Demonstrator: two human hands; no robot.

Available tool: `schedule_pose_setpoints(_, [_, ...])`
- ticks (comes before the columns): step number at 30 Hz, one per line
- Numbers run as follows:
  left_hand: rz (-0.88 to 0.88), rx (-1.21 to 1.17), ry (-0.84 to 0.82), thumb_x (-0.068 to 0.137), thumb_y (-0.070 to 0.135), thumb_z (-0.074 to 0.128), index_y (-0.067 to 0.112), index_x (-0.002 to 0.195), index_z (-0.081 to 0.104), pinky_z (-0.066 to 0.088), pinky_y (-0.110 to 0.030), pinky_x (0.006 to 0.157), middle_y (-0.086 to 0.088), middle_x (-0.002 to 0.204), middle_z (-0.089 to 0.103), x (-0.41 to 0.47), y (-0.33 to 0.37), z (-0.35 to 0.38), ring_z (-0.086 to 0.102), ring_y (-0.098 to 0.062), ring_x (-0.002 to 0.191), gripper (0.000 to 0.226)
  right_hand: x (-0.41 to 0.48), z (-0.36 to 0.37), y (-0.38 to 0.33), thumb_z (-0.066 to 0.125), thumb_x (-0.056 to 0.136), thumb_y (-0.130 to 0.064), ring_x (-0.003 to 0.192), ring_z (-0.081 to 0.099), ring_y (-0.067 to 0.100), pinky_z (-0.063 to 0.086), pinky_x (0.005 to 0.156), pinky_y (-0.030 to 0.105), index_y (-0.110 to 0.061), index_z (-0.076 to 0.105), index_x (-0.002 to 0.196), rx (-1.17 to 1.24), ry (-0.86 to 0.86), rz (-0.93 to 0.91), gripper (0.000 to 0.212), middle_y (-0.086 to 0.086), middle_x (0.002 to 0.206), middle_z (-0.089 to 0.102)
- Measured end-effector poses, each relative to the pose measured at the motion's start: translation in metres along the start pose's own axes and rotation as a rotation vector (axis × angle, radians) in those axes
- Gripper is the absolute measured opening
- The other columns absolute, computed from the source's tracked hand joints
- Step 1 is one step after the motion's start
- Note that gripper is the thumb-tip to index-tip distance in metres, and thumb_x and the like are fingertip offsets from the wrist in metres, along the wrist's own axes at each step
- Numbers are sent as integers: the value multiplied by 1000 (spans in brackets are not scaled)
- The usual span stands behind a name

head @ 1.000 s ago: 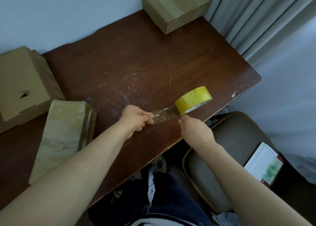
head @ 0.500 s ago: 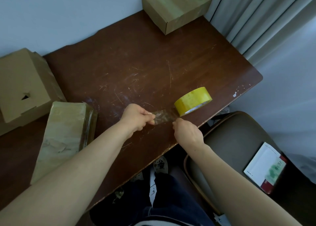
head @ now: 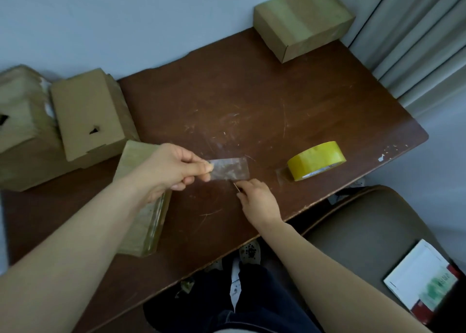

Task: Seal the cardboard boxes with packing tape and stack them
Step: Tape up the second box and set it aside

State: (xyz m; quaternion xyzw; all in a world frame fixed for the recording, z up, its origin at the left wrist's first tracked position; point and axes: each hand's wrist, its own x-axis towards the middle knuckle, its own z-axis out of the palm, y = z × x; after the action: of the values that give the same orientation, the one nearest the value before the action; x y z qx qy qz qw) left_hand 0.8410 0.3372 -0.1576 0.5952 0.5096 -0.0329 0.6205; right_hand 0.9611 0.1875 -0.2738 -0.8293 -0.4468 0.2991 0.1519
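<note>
From the head view, we've got a cut length in play. The left hand (head: 174,171) pinches one end of a clear tape strip (head: 229,168) between thumb and forefinger, and the strip hangs just above the table (head: 252,100), free of the roll. The right hand (head: 259,201) sits just beside the strip's near corner with its fingers curled in, pinching a thin sliver (head: 236,187). It's too small for us to say what it is.

The yellow tape roll (head: 316,160) lies tilted on the table near the right edge, apart from both hands, with a short tail stuck down beside it.

On progress, we'd call it mid-task. The far box (head: 302,20) at the back corner shows a pale band across its top, so it looks sealed. The near box (head: 141,201), partly under the left forearm, has a glossy taped sheen. The holed box (head: 88,113) at the left shows bare cardboard with a small triangular hole, and its neighbour, the leftmost box (head: 20,120), is blurred. We can't tell whether those two rest on another box. We see no finished stack, so our read is that this strip goes on a box next and the stacking is left.
</note>
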Motion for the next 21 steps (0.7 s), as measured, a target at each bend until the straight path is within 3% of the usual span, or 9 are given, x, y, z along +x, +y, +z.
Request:
schedule_pose_setpoints(2, [-13,-17,1,81,10,72,3,76,72,26,-13,30,-10,65,70,-15,-4,-9,40,-2,37,9,1,-7,-4,48,100,-28,115,47,23,43,91,32,-15,59,126,60,41,29,31,3,116,56])
schedule_pose_setpoints(4, [-16,-42,9,82,8,70,1,77,70,26,-13,30,-6,58,68,-29,-11,-18,39,-2,34,9,-5,-21,-18,45,99,-42,98,58,20,44,76,28,-15,67,103,544,91,200,36,-4,95,64])
schedule_pose_setpoints(6, [-21,-64,20,82,8,70,0,78,70,27,-13,30,-6,58,68,-42,-21,-24,40,-2,35,8,-14,-36,-39,48,89,-62,74,64,19,47,60,28,-13,71,93,1129,-115,347,55,1,77,68])
schedule_pose_setpoints(7, [-27,-76,23,82,8,70,1,78,71,27,-13,31,-7,60,69,-48,-27,-26,40,-2,36,8,-19,-39,-46,55,82,-65,66,64,19,48,55,27,-11,72,91,1205,-232,329,57,5,74,69])
schedule_pose_setpoints(9, [-49,-94,22,83,9,70,3,74,71,26,-14,31,-4,54,65,-61,-41,-31,38,-3,34,11,-29,-43,-63,76,77,-43,55,62,17,48,47,24,-8,73,83,1141,-356,215,36,10,70,68])
schedule_pose_setpoints(12, [-89,-110,38,77,23,74,2,70,73,22,-16,35,-5,47,49,-77,-62,-46,31,-9,36,22,-31,-42,-87,77,77,-8,46,60,14,46,42,20,-5,71,73,1044,-368,154,8,9,62,68])
schedule_pose_setpoints(15, [-111,-220,88,73,23,75,1,76,74,20,-16,36,-18,69,53,-87,-82,-64,30,-13,46,23,-29,-35,-109,76,77,-4,43,59,12,45,40,18,-6,70,71,1051,-406,182,9,7,58,67])
schedule_pose_setpoints(21, [-165,-413,254,78,8,73,4,85,76,22,-12,36,-14,74,71,-95,-110,-77,32,-6,42,9,-24,-15,-138,75,78,-4,42,59,11,46,38,18,-2,70,79,1037,-419,250,6,8,57,68])
